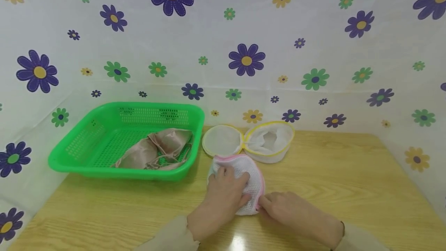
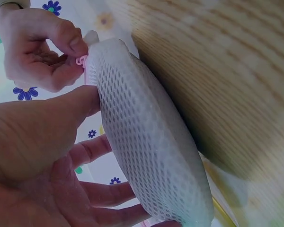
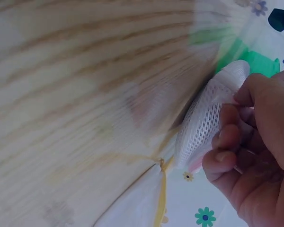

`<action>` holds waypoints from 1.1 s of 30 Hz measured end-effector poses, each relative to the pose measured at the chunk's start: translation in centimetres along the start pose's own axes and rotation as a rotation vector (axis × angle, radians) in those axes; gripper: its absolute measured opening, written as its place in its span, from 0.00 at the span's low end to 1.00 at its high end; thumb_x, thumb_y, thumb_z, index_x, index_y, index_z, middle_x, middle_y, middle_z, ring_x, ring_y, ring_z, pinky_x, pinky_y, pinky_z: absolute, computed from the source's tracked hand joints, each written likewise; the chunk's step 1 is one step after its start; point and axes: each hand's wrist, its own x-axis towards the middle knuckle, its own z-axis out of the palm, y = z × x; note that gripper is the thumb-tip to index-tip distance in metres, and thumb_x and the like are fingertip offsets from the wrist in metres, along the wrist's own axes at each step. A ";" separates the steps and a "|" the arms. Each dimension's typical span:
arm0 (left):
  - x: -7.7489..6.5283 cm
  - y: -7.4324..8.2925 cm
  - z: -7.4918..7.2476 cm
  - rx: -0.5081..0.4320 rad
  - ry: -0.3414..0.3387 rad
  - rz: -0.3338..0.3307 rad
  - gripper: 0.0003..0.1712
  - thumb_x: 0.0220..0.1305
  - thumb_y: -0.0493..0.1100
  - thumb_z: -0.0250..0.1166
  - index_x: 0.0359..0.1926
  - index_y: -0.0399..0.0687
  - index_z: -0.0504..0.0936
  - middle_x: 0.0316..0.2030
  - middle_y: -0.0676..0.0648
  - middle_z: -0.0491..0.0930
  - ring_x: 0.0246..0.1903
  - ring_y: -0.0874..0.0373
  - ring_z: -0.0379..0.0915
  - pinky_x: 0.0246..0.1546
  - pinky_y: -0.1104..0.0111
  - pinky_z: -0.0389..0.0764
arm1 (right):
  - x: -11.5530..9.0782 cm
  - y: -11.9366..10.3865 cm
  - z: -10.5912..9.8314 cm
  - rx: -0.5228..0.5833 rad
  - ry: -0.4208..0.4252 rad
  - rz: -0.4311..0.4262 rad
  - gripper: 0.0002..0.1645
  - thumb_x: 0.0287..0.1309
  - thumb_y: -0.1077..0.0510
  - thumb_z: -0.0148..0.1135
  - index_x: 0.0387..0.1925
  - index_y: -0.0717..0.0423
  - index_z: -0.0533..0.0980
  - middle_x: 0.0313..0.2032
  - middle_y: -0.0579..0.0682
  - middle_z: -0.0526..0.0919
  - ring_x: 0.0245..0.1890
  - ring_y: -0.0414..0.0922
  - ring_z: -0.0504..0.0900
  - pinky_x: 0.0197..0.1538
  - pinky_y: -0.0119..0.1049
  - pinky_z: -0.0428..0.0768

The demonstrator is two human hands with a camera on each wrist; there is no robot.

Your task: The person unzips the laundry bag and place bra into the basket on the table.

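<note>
A rounded white mesh laundry bag (image 1: 255, 179) with pink zip trim lies on the table in front of me. My left hand (image 1: 226, 191) rests on its top with the fingers spread, and the left wrist view shows thumb and fingertips touching the mesh. At the bag's near right edge, my right hand (image 1: 287, 206) pinches the pink zip pull (image 2: 81, 60) between thumb and curled fingers. The right wrist view shows the bag's mesh side (image 3: 206, 120) beside those fingers. What the bag holds inside cannot be made out.
Behind the bag lies an unzipped, yellow-trimmed white mesh bag (image 1: 278, 157), its round lid (image 1: 222, 140) folded out to the left. A green plastic basket (image 1: 195, 142) stands at left, with a satiny beige bra (image 1: 141, 154) in it. A flowered sheet (image 1: 212, 30) hangs behind the wooden table (image 1: 341, 169).
</note>
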 end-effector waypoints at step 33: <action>0.1 -0.3 -0.4 0.000 -0.056 -0.021 0.29 0.53 0.68 0.71 0.45 0.56 0.75 0.40 0.43 0.78 0.44 0.46 0.76 0.35 0.52 0.82 | -0.2 0.4 -0.3 0.042 0.147 0.027 0.14 0.57 0.59 0.71 0.33 0.47 0.71 0.18 0.35 0.70 0.18 0.28 0.59 0.20 0.20 0.60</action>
